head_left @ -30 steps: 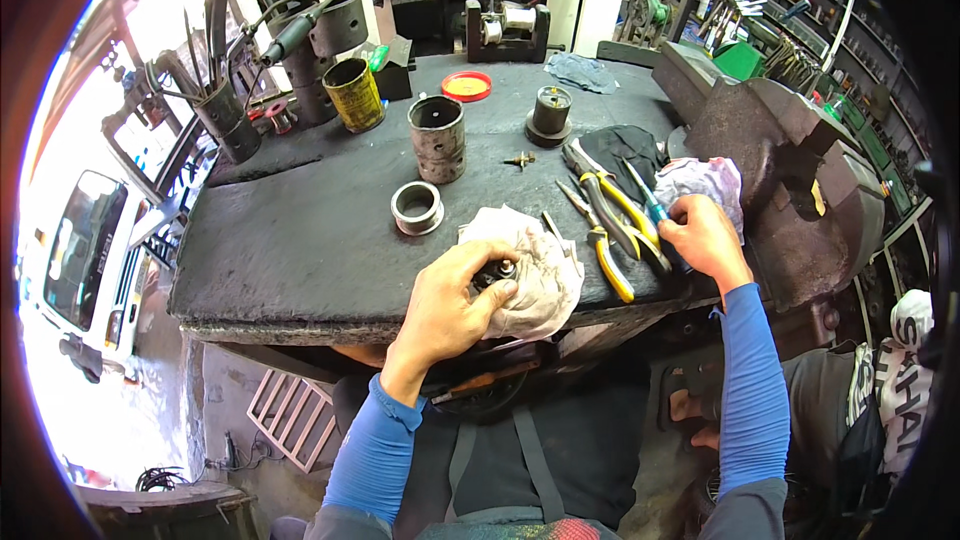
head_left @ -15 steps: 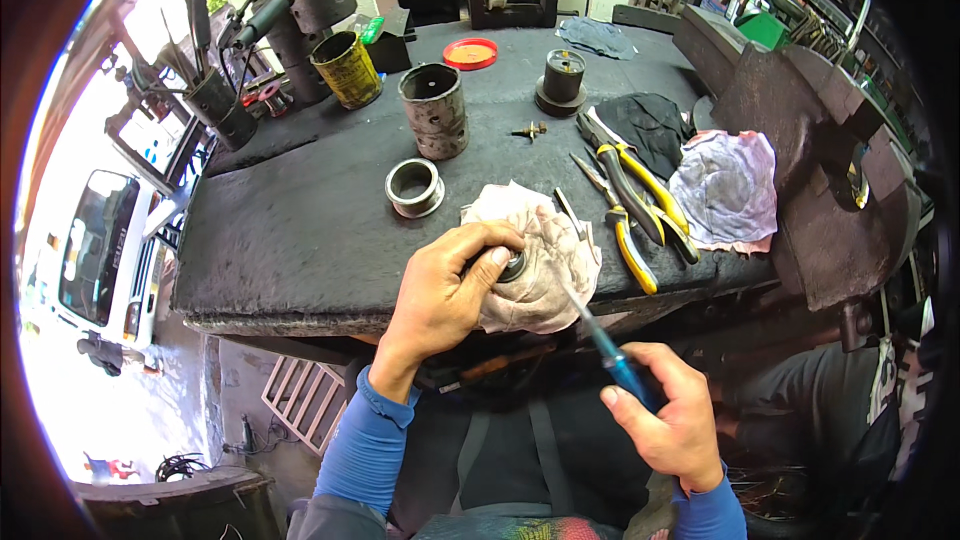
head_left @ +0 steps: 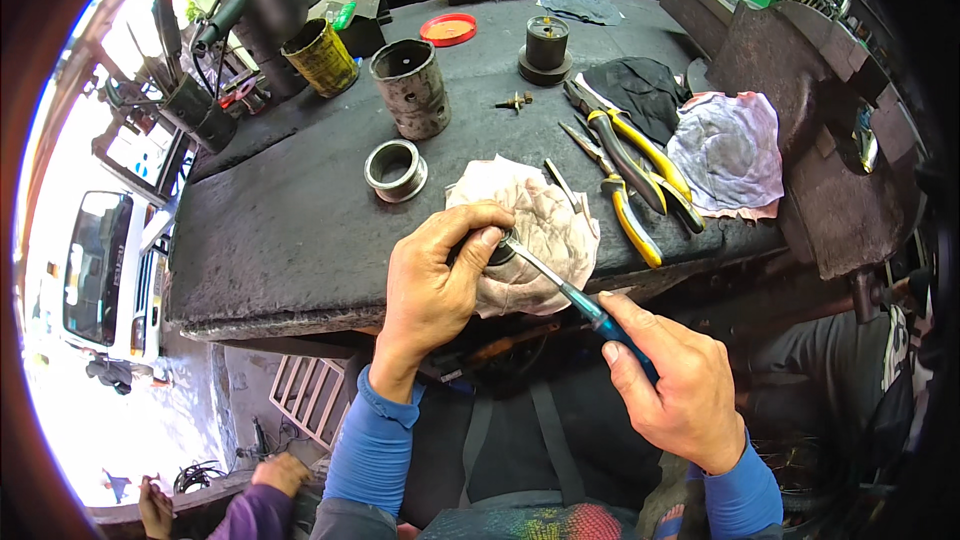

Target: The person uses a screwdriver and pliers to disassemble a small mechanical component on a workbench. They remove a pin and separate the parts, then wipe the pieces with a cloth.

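Note:
My left hand [head_left: 432, 285] is closed round a small dark round metal part [head_left: 503, 252], pressing it on a crumpled off-white cloth [head_left: 555, 225] near the bench's front edge. From the right, my right hand [head_left: 685, 380] grips the blue handle of a screwdriver [head_left: 543, 271]. Its tip meets the round part beside my left thumb; the exact contact is too small to make out. A short metal bar [head_left: 562, 185] lies at the cloth's far right edge. Left of the cloth sits a grooved metal ring [head_left: 396, 171], with a worn metal cylinder [head_left: 411, 90] standing behind it.
Two yellow-and-black pliers [head_left: 632, 175] lie right of the cloth, near a black rag [head_left: 635, 95] and a pale rag [head_left: 728, 155]. Farther back stand a yellow can [head_left: 322, 58], a red lid [head_left: 448, 30] and a dark cylindrical part [head_left: 546, 50]. Another person's purple sleeve [head_left: 255, 515] shows lower left.
The screwdriver has swung up and left, so its tip now reaches the round part. The view has shifted slightly, and another person's hands and sleeve have appeared at the lower left.

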{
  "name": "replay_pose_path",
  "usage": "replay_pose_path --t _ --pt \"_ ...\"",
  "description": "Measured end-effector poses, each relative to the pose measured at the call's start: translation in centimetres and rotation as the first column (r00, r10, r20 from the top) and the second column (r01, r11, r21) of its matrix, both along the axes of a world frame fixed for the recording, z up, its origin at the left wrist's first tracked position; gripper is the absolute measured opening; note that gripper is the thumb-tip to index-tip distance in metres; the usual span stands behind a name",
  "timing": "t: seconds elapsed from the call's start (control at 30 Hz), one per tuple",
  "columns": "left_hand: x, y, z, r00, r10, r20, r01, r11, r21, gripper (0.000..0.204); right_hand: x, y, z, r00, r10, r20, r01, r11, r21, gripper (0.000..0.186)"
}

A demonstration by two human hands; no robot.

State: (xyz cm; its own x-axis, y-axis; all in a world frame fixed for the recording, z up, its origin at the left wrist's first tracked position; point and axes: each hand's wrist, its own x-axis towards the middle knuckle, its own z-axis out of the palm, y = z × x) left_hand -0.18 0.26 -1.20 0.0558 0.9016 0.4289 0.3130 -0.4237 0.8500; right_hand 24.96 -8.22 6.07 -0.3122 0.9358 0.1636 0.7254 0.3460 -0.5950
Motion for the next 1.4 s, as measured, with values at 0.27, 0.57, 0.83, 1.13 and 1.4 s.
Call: replay_pose_path --t 0.27,0.57,0.83,1.13,1.4 --pt "0.2 -0.5 0.6 0.994 0.0 -0.107 0.001 1.0 0.01 0.012 -0.3 0.0 0.5 0.981 -0.003 0.192 -0.017 0.994 0.106 0.045" --pt "0.5 0.0 -0.1 0.997 0.027 -0.068 -0.021 0.996 0.084 0.011 -0.8 0.1 1.2 0.964 0.011 0.266 -0.037 0.995 0.096 0.043" --pt "0.6 -0.4 0.4 0.993 0.02 -0.117 -0.015 0.999 0.044 0.012 -1.3 -0.3 0.4 0.956 -0.023 0.293 0.019 1.0 0.017 0.038" --pt "0.3 -0.3 0.6 0.983 0.028 -0.182 -0.01 0.995 0.102 0.02 -0.9 0.5 -3.0 0.999 0.001 -0.033 -0.002 1.0 -0.028 0.034" --pt "0.3 -0.3 0.7 0.987 0.017 -0.162 -0.007 0.998 0.061 0.023 -0.8 0.7 -3.6 0.966 -0.03 -0.258 -0.032 0.972 -0.233 0.029"
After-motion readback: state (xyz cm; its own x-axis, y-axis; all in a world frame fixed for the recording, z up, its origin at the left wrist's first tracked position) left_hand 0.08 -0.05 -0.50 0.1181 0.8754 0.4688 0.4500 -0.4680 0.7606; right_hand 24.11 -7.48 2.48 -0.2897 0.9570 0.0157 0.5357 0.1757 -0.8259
